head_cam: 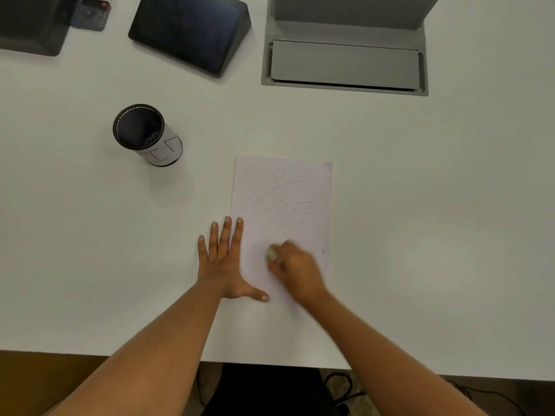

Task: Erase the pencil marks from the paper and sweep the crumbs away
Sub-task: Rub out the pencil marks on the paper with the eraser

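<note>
Right, the right hand [295, 270] is curled round a small pale eraser [271, 253], which pokes out at the fingertips and sits on the lower half of the paper [282, 187]; the hand is blurred. Faint pencil marks [279, 199] run just above the eraser. The left hand [223, 265] lies flat, fingers straight, over the paper's left edge, thumb at its bottom corner. White table [435, 220] stretches right of the paper. A mesh pen cup [147, 135] stands well off to the paper's upper left.

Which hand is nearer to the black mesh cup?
Left. The left hand lies flat on the paper edge, right of the cup; the right hand, gripping an eraser, is farther right.
</note>
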A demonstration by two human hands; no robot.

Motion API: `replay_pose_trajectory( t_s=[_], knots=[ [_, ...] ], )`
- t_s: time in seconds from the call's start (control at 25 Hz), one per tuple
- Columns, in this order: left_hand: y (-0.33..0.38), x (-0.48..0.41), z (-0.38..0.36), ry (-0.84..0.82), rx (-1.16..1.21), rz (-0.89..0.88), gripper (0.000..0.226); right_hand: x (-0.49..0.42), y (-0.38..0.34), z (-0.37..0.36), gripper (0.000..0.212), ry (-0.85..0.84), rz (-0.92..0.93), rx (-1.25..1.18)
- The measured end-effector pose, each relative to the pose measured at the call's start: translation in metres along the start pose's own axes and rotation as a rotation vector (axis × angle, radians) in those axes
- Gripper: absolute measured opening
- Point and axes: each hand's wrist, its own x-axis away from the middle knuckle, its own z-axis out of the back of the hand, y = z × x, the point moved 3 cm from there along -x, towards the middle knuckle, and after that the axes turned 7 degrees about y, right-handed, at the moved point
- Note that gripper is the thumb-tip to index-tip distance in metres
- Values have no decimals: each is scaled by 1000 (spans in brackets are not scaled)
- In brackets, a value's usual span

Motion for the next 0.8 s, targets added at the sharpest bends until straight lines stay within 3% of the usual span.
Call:
replay_pose_trajectory(
  t_s=[0.08,0.12,0.28,0.36,0.44,0.52,0.68,0.76,0.8],
  knots=[
    [1,0,0,-2,2,3,170,16,-11,-17,17,-89,132,17],
    [1,0,0,1,2,1,171,4,2,-6,16,-69,73,12],
    [0,0,1,4,0,-5,171,-42,60,47,12,275,-206,62],
    [0,1,-1,4,1,-4,171,-30,33,26,8,201,-174,24],
    [0,-1,-1,3,-22,3,168,7,-14,-18,6,-17,-24,-12],
    [0,-1,-1,1,-23,7,167,8,-13,-25,8,-73,79,1],
    [-1,-1,0,0,-1,0,172,-47,53,42,8,260,-223,103],
    [-1,0,-1,9,-1,-6,172,-35,43,30,9,215,-199,90],
    [-1,0,-2,12,-6,-5,171,-17,17,12,9,82,-131,58]
  ],
)
